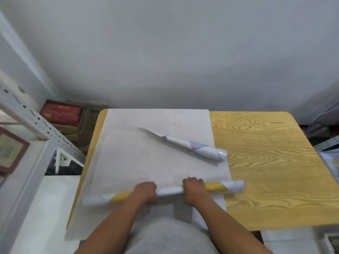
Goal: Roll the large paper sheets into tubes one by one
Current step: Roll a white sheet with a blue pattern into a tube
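Both the left hand [146, 191] and right hand [193, 189] are curled around the half-rolled sheet [169, 191] at the table's [275, 162] near edge. Uneven pushing could make it cone out, like the curled corner [198, 149] farther back.

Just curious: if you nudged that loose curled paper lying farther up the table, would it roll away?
Probably only a little: the curled paper tapers like a cone, so it would likely swing in an arc. It looks thin and light, and one end merges into a flat sheet, which may anchor it.
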